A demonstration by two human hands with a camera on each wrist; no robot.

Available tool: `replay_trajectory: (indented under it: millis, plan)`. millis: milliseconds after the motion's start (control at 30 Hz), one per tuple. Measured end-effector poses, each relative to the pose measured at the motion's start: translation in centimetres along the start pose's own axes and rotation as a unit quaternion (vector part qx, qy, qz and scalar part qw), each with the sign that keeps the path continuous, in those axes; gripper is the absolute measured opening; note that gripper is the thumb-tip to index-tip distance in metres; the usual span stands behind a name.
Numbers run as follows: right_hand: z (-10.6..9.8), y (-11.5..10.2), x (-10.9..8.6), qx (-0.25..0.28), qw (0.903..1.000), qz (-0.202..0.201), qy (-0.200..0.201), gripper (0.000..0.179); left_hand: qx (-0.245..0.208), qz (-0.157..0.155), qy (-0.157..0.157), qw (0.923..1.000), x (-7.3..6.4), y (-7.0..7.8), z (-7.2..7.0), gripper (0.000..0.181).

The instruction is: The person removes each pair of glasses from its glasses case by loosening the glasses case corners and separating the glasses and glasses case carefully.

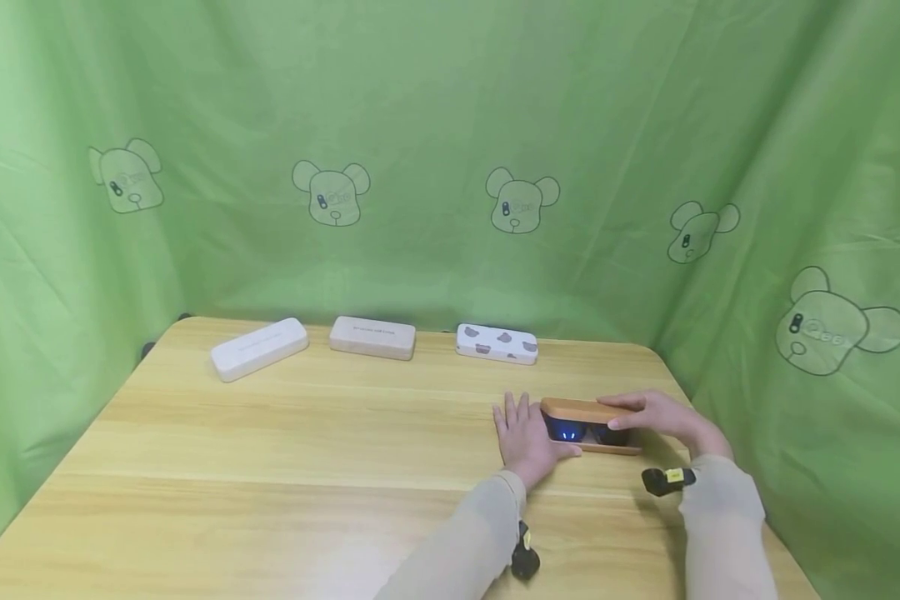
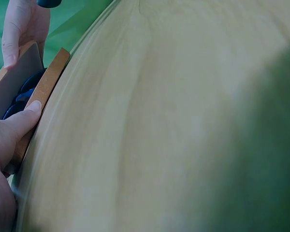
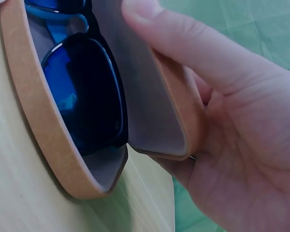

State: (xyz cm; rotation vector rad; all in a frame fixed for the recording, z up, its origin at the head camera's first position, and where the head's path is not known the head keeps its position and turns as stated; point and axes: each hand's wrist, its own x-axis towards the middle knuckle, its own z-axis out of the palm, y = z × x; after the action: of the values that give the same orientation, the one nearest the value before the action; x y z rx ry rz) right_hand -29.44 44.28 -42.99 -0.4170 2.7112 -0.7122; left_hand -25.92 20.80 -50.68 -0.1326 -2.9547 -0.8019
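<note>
A tan glasses case (image 1: 579, 410) stands part open at the right of the table, with dark sunglasses (image 3: 87, 92) with blue-tinted lenses lying in its base. My left hand (image 1: 527, 437) rests at the case's left end, fingers straight and spread, the thumb (image 2: 26, 118) along the base's front wall. With my right hand (image 1: 656, 414) I grip the raised lid (image 3: 176, 101). The thumb lies over the lid's front edge and the other fingers go behind it, partly hidden in the right wrist view.
Along the table's far edge lie a white case (image 1: 259, 349), a beige case (image 1: 372, 337) and a white case with grey-brown patches (image 1: 497, 343). Green curtains (image 1: 420, 100) with bear-head prints hang behind the wooden table (image 1: 270, 467) and at its sides.
</note>
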Motion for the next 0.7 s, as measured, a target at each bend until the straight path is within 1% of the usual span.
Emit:
replay_trajectory:
  millis: [167, 300, 500, 700]
  plan:
    - [-0.02, 0.3, 0.03, 0.022, 0.9997, 0.009, -0.007, 0.055, -0.002, 0.0, 0.001, 1.0, -0.02, -0.02, 0.04, 0.101]
    - [-0.01, 0.56, 0.09, 0.036, 0.9993, 0.005, -0.004, 0.053, 0.002, -0.003, -0.004, 1.0, 0.01, -0.02, 0.01, 0.104]
    - [-0.08, 0.47, 0.1, 0.033, 0.9994, -0.001, 0.007, 0.05, 0.008, -0.008, -0.005, 0.9999, -0.06, 0.07, -0.11, 0.106]
    - [-0.05, 0.22, -0.17, 0.036, 0.9989, -0.017, 0.024, 0.047, 0.01, -0.01, -0.003, 0.9999, -0.02, 0.06, 0.0, 0.107]
